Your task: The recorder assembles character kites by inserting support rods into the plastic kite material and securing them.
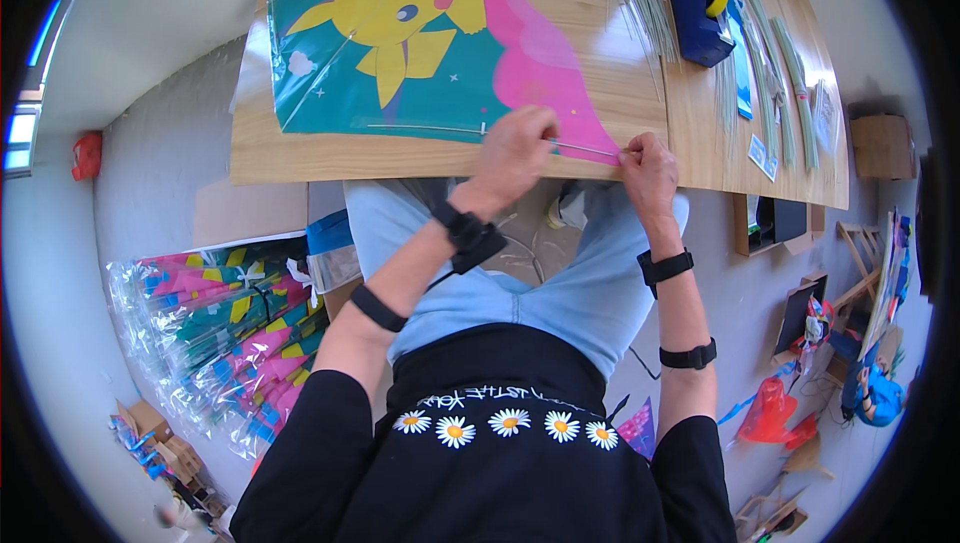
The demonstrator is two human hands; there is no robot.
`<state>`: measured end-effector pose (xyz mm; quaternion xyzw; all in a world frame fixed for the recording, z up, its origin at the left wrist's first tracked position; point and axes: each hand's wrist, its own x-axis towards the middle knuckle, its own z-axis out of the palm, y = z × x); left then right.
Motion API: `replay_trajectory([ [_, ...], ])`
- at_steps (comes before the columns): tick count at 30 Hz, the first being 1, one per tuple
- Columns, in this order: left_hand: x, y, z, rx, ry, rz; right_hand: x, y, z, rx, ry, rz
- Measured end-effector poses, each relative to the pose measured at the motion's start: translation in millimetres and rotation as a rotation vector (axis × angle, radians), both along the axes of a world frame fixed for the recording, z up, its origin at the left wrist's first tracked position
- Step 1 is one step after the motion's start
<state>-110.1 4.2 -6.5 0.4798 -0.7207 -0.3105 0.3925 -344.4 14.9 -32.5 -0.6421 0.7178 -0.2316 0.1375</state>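
On the wooden table lies a kite sheet (440,83), green and pink, printed with a yellow cartoon animal. A thin pale rod (585,150) runs along its near edge, with a small white clip (483,129) on it. My left hand (515,158) is over the rod, fingers curled and slightly smeared; what lies between them is hidden. At the sheet's pink right corner, my right hand (650,168) pinches the rod's end, thumb and fingers pressed together. Part of the rod passes under my left hand. Both wrists and forearms wear black straps.
A dark blue tape dispenser (697,18) with yellow tape stands at the back right. Bundles of thin rods (795,93) lie beside it, near a small card (762,157). Left of my legs, wrapped kites (225,333) are piled. An open box (775,223) sits below the table's right edge.
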Motion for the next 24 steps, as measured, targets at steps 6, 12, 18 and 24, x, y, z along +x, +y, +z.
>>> replay_trajectory([
  [6,-67,-29,-17,0.052,-0.032,-0.044,1,-1,-3,-0.005,-0.006,0.009],
  [12,-87,-40,-24,0.112,-0.244,0.017,1,-1,-2,-0.045,-0.008,0.021],
  [18,-89,-43,-20,0.131,-0.277,0.026,2,-2,-1,-0.019,-0.035,0.015],
  [24,-89,-44,-18,0.136,-0.286,0.040,0,-2,-4,-0.031,-0.018,0.051],
])
